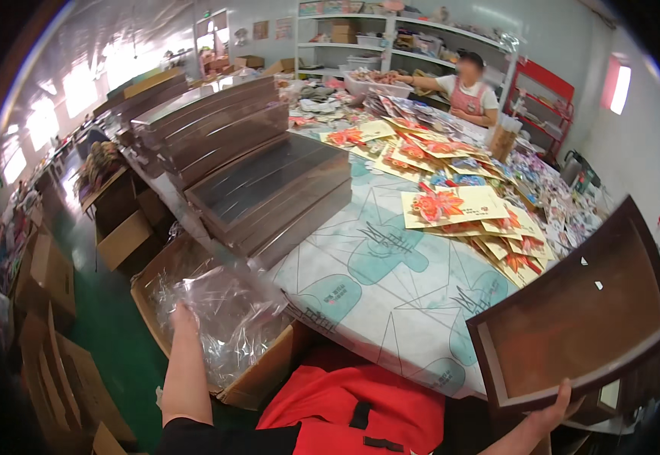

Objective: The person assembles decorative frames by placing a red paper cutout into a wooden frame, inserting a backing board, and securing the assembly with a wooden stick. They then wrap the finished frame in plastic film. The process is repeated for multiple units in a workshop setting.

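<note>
My left hand [184,317] is down at a cardboard box [258,379] beside the table. Its fingers close at the edge of clear plastic film [231,307], which rises crumpled from the box and partly hides them. At the right, my right hand [554,413] grips the lower edge of a dark brown shallow box [580,311], thumb over the rim. That box is tilted, its brown hollow side and pale inner edge facing me, with two small white bits inside. Stacked brown boxes [269,189], some wrapped in film, stand at the table's left.
Yellow cards with orange flower shapes [459,208] lie piled on the patterned table cover [375,280]. Across the table a person [470,95] in a pink apron reaches toward a white bin [379,87]. More cardboard boxes [57,364] stand on the green floor at left; shelves line the back.
</note>
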The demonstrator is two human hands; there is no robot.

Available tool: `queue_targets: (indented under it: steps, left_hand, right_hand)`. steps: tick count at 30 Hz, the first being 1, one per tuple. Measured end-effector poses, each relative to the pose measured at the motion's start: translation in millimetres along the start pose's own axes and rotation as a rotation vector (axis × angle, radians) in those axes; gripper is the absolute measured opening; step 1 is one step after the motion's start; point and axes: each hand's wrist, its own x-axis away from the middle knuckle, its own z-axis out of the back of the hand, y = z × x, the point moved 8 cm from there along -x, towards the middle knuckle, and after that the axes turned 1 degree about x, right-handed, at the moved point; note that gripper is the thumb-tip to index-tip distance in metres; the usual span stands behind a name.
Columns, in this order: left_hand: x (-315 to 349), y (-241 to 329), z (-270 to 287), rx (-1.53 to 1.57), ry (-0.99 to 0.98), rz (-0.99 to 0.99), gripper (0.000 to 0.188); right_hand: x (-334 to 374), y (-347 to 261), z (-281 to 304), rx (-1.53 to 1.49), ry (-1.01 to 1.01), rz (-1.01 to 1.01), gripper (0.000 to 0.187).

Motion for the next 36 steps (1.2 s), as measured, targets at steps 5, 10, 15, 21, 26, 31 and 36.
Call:
queue_targets:
  steps: [5,10,15,21,26,31,36]
  left_hand:
    - [-12.2,32.8,-40.7,-0.81,-0.041,-0.655,0.034]
    - [47.5,-37.0,-86.2,-0.983,-0.524,-0.874,0.075]
    - [153.0,-113.4,-125.3,-1.697,-0.992,-0.57,0.095]
    - [51.8,-259.4,33.2,-2.177,-1.584,0.024,0.093]
    - [92.1,-219.1,-13.8,-2.167,-1.434,-0.083,0.082]
    - [187.6,-74.7,-71.9,-2.365,-1.321,-0.116,0.055]
    - [251.1,-3.6,-121.7,-1.704,-0.975,-0.59,0.032]
  right_hand:
    - [11.1,-1.4,-21.4,0.132,-0.186,0.148,0.072]
    - [43.4,-6.9,-66.1,0.466,-0.373,0.344,0.055]
    - [78.4,-19.3,-90.0,0.613,-0.477,0.644,0.054]
    - [126.6,-19.8,-151.0,0.623,-0.811,0.867,0.065]
    - [156.4,-9.0,-167.3,0.8,-0.865,0.997,0.045]
    - [182.6,15.9,-179.8,0.865,-0.914,1.094,0.028]
    - [199.5,47.9,-179.8,0.906,-0.903,1.169,0.024]
